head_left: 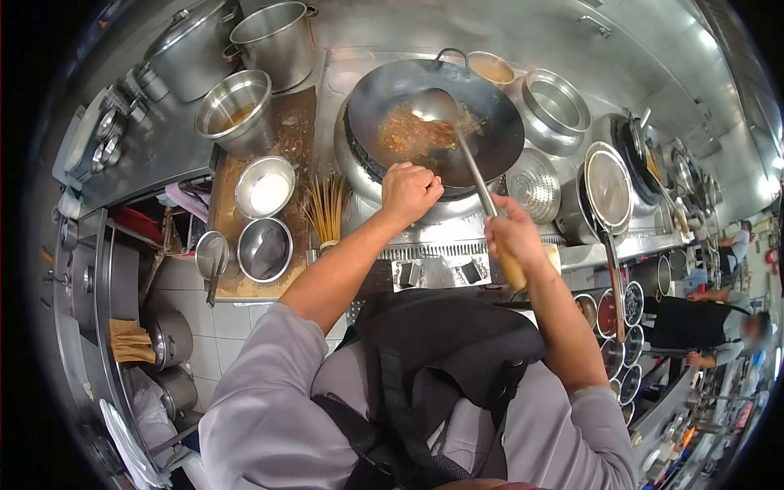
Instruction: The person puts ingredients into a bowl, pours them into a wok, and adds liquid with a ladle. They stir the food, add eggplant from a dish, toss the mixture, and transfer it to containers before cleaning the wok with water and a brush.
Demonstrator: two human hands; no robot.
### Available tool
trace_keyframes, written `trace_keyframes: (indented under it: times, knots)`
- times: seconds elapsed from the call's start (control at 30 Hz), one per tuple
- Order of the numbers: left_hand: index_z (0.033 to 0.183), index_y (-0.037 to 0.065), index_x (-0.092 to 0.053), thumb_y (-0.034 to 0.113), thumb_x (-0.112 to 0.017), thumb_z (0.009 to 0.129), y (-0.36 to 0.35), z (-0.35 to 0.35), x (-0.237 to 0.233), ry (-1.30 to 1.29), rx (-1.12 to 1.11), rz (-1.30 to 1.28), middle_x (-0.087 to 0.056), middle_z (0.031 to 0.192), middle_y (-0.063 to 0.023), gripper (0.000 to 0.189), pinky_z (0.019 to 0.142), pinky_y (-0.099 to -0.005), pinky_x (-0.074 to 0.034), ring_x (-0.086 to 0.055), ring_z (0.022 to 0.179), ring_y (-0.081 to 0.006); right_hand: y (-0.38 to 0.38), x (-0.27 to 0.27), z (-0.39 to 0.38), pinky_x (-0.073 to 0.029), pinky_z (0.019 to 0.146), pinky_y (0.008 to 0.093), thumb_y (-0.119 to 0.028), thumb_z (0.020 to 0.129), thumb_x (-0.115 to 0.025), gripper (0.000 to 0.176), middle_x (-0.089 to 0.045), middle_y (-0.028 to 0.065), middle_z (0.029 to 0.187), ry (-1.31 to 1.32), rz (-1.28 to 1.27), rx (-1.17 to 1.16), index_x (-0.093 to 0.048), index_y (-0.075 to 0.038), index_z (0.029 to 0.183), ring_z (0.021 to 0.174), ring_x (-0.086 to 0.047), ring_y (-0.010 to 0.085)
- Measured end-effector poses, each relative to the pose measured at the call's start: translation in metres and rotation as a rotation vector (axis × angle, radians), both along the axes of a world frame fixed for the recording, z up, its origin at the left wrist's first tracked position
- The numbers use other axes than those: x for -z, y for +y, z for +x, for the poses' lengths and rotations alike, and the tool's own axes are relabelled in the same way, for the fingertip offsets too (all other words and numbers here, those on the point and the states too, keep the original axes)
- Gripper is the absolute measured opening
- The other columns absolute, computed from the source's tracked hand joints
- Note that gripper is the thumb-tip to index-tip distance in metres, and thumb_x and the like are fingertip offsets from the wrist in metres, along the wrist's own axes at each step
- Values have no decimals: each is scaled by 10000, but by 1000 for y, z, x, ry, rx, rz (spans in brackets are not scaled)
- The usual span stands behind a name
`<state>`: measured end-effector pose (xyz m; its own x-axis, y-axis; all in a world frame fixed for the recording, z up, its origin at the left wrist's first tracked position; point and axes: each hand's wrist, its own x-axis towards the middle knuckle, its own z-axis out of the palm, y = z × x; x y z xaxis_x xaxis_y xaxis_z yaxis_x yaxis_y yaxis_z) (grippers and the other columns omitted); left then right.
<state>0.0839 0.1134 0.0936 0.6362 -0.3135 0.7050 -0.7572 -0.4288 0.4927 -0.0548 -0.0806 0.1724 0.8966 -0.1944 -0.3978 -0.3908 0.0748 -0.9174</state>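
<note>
A large dark wok (pixel 500 139) sits on the round burner ahead of me, with reddish-brown, chopped food (pixel 408 135) in its bottom. My left hand (pixel 411 193) is closed at the wok's near rim; the part it grips is hidden under the fingers. In my right hand (pixel 514 233) is a long steel ladle (pixel 472 163), held near its wooden end. The ladle's bowl is down in the wok, over the food.
Left of the burner, a board holds a bowl of white contents (pixel 271 193), a steel bowl (pixel 265 249) and a bamboo brush (pixel 327 212). A perforated strainer (pixel 533 186) and a metal basin (pixel 557 110) stand to the right. Another person (pixel 710 327) is at far right.
</note>
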Motion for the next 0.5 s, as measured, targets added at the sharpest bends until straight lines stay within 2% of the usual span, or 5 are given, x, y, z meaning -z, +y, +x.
trace_keyframes:
  times: [0.07,0.13,0.3,0.4,0.5]
  knots:
    - [552,66,-527,180,-703,755,-1,-3,3,-47,-24,-6,-563,590,-91,291,599,-437,-409,-537,603,-307,-3,-3,12,-473,456,306,-19,874,-624,490,-573,64,714,40,120,11,-478,-22,1342,536,-565,147]
    - [559,67,-532,177,-707,752,0,3,7,-55,-12,-1,-564,595,-91,283,599,-436,-408,-537,605,-307,-1,16,39,-469,456,309,-15,856,-627,557,-567,64,710,-154,-246,-6,-459,-25,1387,538,-560,151]
    - [557,70,-523,188,-714,761,5,9,12,-73,-2,1,-566,604,-81,303,599,-431,-396,-530,609,-300,0,25,67,-485,490,312,-36,836,-633,612,-588,76,725,-107,-404,90,-449,-18,1419,548,-565,155]
    - [682,66,-608,167,-730,776,11,-2,2,8,23,74,-599,704,-80,185,670,-419,-439,-576,708,-295,12,4,34,-480,497,306,-45,839,-636,611,-589,76,726,-34,-399,-97,-461,-27,1425,546,-564,150]
    - [972,58,-662,96,-732,796,26,-44,-9,-201,57,-129,-619,910,-104,193,842,-431,-477,-610,914,-319,25,-30,-21,-455,499,296,-61,847,-645,586,-582,55,715,-15,-547,-262,-490,-38,1412,559,-567,140]
